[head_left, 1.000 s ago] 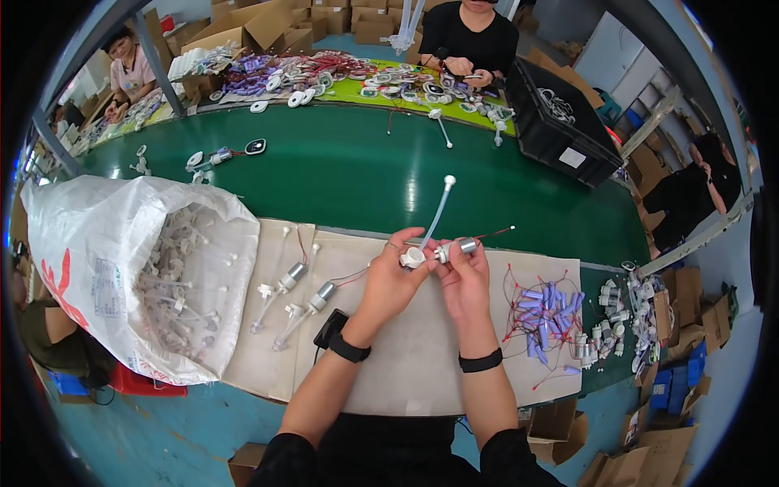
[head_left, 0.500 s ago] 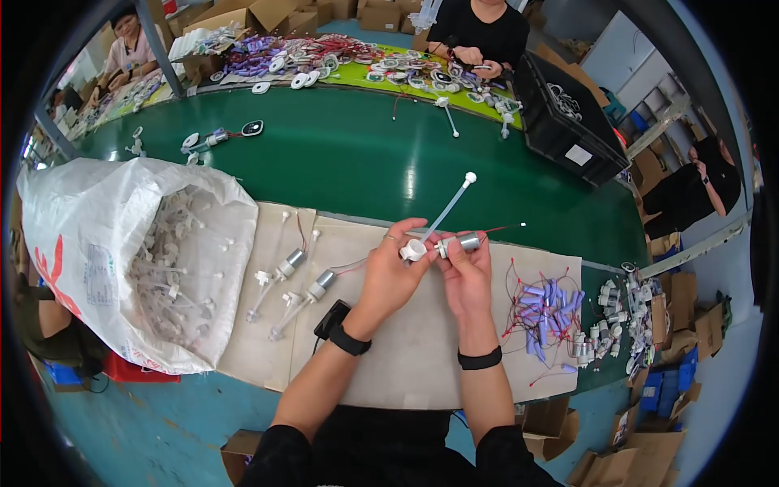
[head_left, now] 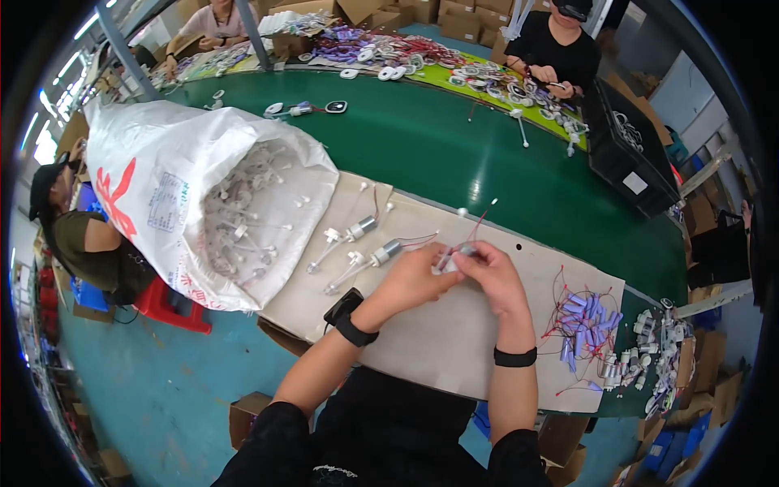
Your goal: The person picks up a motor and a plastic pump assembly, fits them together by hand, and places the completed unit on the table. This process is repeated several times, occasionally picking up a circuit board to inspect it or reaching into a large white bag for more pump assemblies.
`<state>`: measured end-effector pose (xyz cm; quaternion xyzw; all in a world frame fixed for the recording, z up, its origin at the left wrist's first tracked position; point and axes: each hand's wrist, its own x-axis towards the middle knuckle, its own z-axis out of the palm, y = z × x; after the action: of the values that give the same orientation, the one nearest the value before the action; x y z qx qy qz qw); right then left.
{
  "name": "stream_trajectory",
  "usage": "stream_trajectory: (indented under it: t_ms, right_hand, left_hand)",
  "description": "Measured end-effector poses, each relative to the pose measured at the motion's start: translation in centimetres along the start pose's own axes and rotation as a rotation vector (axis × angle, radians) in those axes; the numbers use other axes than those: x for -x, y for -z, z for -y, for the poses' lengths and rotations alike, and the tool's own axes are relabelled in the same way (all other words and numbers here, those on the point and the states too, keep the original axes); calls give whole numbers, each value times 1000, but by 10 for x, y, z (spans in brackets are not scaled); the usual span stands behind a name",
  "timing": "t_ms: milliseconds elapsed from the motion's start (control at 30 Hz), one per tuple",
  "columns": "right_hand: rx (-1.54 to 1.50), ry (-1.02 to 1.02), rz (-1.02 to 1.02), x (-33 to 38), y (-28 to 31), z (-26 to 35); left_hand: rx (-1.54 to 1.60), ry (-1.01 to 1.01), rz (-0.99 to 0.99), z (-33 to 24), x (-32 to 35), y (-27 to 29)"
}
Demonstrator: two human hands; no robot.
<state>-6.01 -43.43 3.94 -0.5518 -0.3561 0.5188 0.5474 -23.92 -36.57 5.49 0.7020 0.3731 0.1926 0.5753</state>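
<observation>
My left hand (head_left: pixel 422 278) and my right hand (head_left: pixel 496 278) meet over the middle of the cardboard sheet, fingers closed. Between their fingertips is a small pump motor (head_left: pixel 466 248) against a white plastic fitting (head_left: pixel 448 264), both partly covered by the fingers. My left fingers grip the fitting and my right fingers the motor. Whether the two parts are joined, I cannot tell. From the motor a red wire (head_left: pixel 485 216) rises to a small white plug. Just beyond the hands shows a white tube cap (head_left: pixel 462 212). Left of my hands lie two motors with tubes (head_left: pixel 385 252) (head_left: pixel 359 229).
An open white sack (head_left: pixel 138 174) of clear tubed fittings stands left. Purple wired cylinders (head_left: pixel 586 325) and a heap of motors (head_left: pixel 641 357) lie right. Across the green table (head_left: pixel 406 146) are piled parts, a black crate (head_left: pixel 633 158) and a person's hands (head_left: pixel 552 81).
My view has swung left, so the scene sits further right. My hands have drawn closer together around the fitting and motor; the tube, plainly seen before, is now mostly hidden or foreshortened.
</observation>
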Motion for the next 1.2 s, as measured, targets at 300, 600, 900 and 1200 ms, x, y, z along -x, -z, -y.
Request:
stream_trajectory:
  t_ms: [300,600,900,1200]
  right_hand:
    - [461,-117,15,5,2,-23]
    - [409,-78,40,-4,7,-33]
    - [468,-60,-28,-6,12,-39]
    - [533,34,-31,-4,7,-35]
  left_hand:
    - [-543,-4,-87,41,25,31]
    - [-772,-50,-249,47,16,60]
    - [-801,-3,-195,35,14,39]
    - [-918,-59,-373,43,17,40]
